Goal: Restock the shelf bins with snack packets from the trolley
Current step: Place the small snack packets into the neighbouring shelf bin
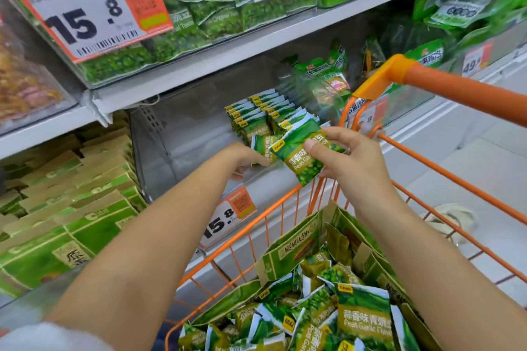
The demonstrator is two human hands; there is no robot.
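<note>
Packets (328, 319) in trolley (445, 171), shelf bin (182, 134) ahead, boxes (65, 208) left

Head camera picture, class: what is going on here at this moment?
A person is restocking a shop shelf from an orange trolley. The right hand holds a few green pea snack packets above the trolley's front edge. The left hand reaches into the clear shelf bin and touches a packet at the front of the rows already standing there. The bin is only partly filled. An opened box in the trolley still holds many loose packets.
</note>
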